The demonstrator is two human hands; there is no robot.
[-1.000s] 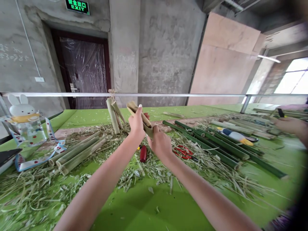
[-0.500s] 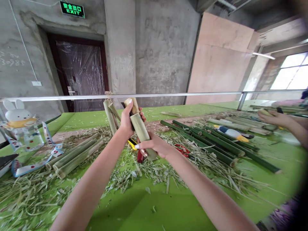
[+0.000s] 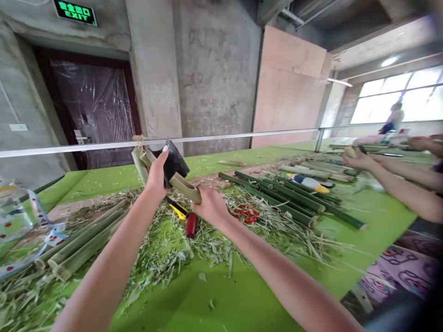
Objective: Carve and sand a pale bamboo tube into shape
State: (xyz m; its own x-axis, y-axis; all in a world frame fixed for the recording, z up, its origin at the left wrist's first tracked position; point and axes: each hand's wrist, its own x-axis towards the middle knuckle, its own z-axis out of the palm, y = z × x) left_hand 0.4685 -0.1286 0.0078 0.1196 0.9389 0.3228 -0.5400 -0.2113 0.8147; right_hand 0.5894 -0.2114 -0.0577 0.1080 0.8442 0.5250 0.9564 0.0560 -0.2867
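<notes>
My left hand [image 3: 157,177] grips a black angular object [image 3: 174,163], whose exact kind I cannot tell, raised above the green table. My right hand [image 3: 210,207] holds a split pale bamboo piece [image 3: 184,188], which lies nearly level with its far end reaching toward the black object. Both hands are close together. Below them lie a yellow utility knife [image 3: 178,210] and a red-handled tool [image 3: 190,225], neither touched. Bamboo shavings [image 3: 166,251] cover the table under my arms.
Cut bamboo tubes [image 3: 83,242] lie to the left, and a tied bamboo bundle [image 3: 140,164] hangs from a metal rail [image 3: 224,136]. Long green bamboo poles [image 3: 277,200] and red scissors [image 3: 246,213] lie to the right. A co-worker's hand [image 3: 358,161] works at the far right.
The bamboo piece has tipped from steep to nearly level, and the black object now shows clearly above my left hand. The view has swung right, bringing the window and co-worker's arms further in.
</notes>
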